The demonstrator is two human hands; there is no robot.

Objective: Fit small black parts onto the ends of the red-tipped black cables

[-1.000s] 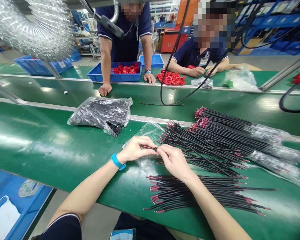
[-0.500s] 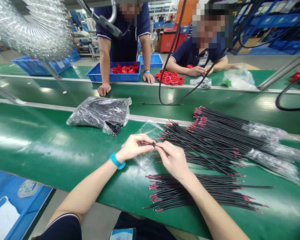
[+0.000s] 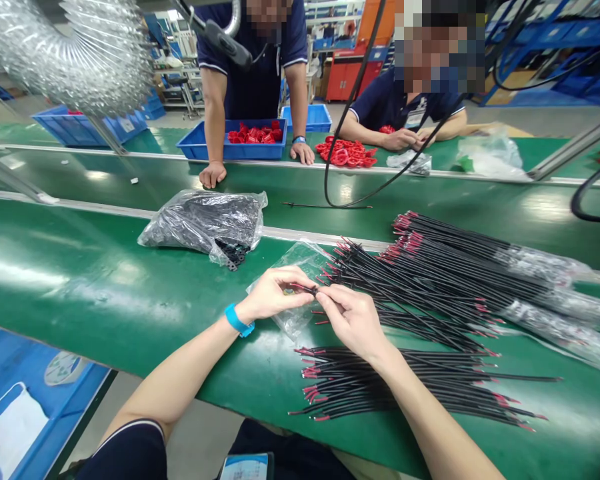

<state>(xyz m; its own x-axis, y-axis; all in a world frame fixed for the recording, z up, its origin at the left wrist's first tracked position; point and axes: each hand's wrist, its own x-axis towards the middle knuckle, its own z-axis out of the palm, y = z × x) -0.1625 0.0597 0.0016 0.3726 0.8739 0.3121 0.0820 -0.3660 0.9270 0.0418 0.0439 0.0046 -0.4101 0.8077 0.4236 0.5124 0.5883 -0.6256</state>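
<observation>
Thumb and fingers of my left hand (image 3: 276, 293) pinch a black cable with a thin red wire end (image 3: 300, 287). My right hand (image 3: 353, 317) meets it from the right, its fingertips closed on the same cable at a small black part. Under and behind my hands lies a clear plastic bag (image 3: 300, 257). A loose pile of black cables with red ends (image 3: 405, 287) is just beyond my right hand. Nearer the front edge, another row of such cables (image 3: 350, 380) passes under my right forearm.
A plastic bag of black parts (image 3: 205, 220) sits behind my left hand. Bundled cables (image 3: 455, 240) lie at the right. Across the bench, two people work near a blue bin (image 3: 220, 148) and red parts (image 3: 347, 153). A black cable (image 3: 327, 160) hangs in front.
The whole view has shifted slightly, so most things appear a little further right. Both hands keep their pinch on the cable, with only small finger movement.
</observation>
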